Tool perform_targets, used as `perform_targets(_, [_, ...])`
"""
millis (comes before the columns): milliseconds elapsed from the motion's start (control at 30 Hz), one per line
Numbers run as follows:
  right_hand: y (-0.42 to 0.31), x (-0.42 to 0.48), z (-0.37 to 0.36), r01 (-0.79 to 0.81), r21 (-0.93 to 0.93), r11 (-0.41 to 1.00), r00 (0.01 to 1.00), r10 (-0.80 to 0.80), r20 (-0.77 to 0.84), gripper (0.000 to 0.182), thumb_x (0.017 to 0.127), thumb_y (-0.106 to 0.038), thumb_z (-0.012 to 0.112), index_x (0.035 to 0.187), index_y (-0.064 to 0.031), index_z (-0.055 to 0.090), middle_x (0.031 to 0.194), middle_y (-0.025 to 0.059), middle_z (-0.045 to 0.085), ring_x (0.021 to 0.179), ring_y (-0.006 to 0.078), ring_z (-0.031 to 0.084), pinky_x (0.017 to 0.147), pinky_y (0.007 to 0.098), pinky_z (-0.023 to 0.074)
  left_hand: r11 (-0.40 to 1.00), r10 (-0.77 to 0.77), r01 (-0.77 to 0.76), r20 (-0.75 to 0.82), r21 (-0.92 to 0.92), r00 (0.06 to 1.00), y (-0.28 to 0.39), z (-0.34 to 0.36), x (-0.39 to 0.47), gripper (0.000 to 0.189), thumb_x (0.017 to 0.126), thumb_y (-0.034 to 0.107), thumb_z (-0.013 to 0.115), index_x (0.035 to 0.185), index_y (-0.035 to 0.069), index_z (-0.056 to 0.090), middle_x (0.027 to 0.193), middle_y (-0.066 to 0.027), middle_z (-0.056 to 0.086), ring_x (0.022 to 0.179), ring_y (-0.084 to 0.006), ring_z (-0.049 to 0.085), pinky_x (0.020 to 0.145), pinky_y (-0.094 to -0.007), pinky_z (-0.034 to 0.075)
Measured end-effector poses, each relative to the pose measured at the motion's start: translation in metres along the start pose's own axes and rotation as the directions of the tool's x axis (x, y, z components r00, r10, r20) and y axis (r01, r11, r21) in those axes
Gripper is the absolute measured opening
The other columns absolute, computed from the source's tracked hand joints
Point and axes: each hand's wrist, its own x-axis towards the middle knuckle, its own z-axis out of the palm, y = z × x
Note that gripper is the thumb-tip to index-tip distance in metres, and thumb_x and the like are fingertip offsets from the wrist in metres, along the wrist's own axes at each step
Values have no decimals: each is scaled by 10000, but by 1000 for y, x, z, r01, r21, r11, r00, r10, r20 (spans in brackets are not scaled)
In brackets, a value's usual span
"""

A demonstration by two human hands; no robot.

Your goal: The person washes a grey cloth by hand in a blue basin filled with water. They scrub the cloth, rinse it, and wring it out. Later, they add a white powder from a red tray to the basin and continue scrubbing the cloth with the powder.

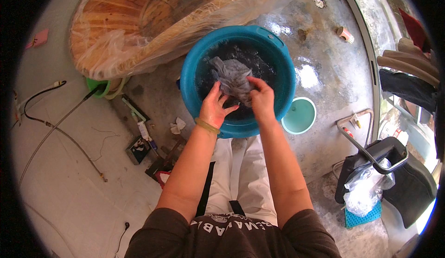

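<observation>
A round blue plastic basin in front of my legs holds dark water. In it, at the middle, a wet grey cloth lies bunched up, partly above the water. My right hand grips the cloth's right side between thumb and fingers. Over the cloth's lower left edge, my left hand has its fingers spread, with the fingertips close to the fabric; whether they touch it is hard to see. A yellowish bangle circles my left wrist.
Beyond the basin stands a wooden tub wrapped in clear plastic. A smaller light-green basin touches the blue one's right side. A black chair with a plastic bag is at right. A hose runs along the left.
</observation>
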Motion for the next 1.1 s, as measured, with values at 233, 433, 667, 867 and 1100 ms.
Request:
perform_targets(233, [-72, -105, 36, 495, -183, 850, 864, -458, 208, 426, 600, 131, 461, 984, -15, 576, 872, 156, 531, 836, 351, 531, 748, 380, 440, 932, -65, 243, 535, -268, 842, 8, -13, 14, 471, 911, 486, 390, 1172, 115, 514, 1118, -116, 574, 987, -269, 558, 835, -436, 469])
perform_targets(433, [-87, -116, 38, 607, -297, 738, 794, -544, 270, 352, 669, -31, 600, 1018, -25, 556, 873, 150, 511, 784, 340, 504, 705, 385, 412, 963, -179, 215, 210, -163, 961, 10, 1, -1, 416, 889, 489, 454, 1078, 127, 534, 911, -56, 588, 708, -192, 541, 626, -311, 470])
perform_targets(667, [-63, -70, 42, 596, -498, 630, 770, -625, 131, 181, 687, -104, 677, 790, -61, 535, 706, 95, 505, 595, 278, 532, 507, 356, 427, 907, -100, 238, 373, -347, 923, -2, -2, -6, 179, 878, 284, 549, 762, 149, 531, 683, 0, 544, 611, -120, 524, 578, -257, 445])
perform_targets(867, [-63, -47, 46, 303, -534, 789, 911, -405, -82, 176, 814, -202, 577, 719, -72, 504, 679, 149, 548, 603, 361, 559, 521, 422, 443, 976, 112, -89, 110, -197, 988, -7, 8, -7, 165, 886, 242, 483, 878, 101, 568, 866, -20, 583, 800, -152, 561, 704, -293, 463])
perform_targets(1100, [-14, 0, 13, -13, 19, 1000, 997, 11, 77, 282, 885, -244, 523, 734, -8, 552, 619, 101, 548, 614, 164, 510, 580, 328, 406, 959, 249, -228, 120, -167, 961, 4, 29, -21, 269, 836, 139, 551, 1085, 38, 533, 1052, -50, 568, 966, -183, 546, 854, -308, 423])
